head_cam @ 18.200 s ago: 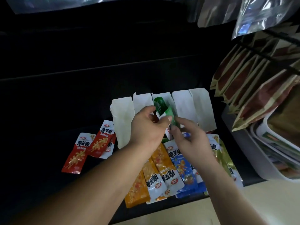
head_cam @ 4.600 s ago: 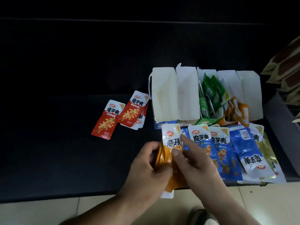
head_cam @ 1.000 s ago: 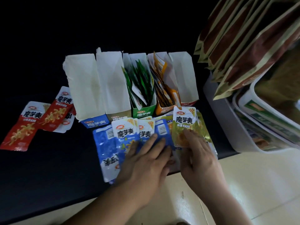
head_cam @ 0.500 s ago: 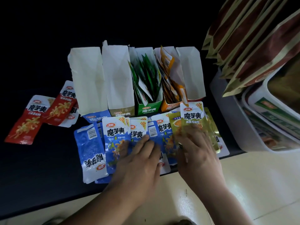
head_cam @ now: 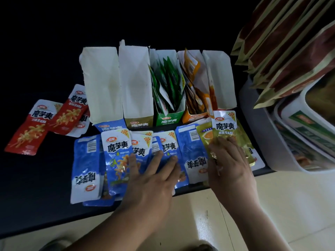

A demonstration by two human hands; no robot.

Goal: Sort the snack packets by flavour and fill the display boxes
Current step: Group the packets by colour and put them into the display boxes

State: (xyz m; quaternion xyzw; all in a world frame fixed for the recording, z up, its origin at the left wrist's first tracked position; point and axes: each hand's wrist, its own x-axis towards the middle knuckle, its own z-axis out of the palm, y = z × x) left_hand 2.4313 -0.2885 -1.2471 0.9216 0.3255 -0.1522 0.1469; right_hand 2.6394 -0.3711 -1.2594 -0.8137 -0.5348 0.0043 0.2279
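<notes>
Dark counter (head_cam: 45, 178), left hand (head_cam: 152, 182) flat on blue packets (head_cam: 116, 154), right hand (head_cam: 230, 160) apparently flat, pressing olive packets (head_cam: 224, 125)

We see five display boxes (head_cam: 136, 84) standing in a row. Green packets (head_cam: 168, 78) fill the third and orange packets (head_cam: 194, 84) the fourth. Blue packets (head_cam: 116, 151) lie fanned in front, gold packets (head_cam: 224, 129) beside them, and red packets (head_cam: 36, 127) at the left.

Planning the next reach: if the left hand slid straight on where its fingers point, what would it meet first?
The left hand, flat on the blue packets, would likely meet the green box first; depth is unclear.
</notes>
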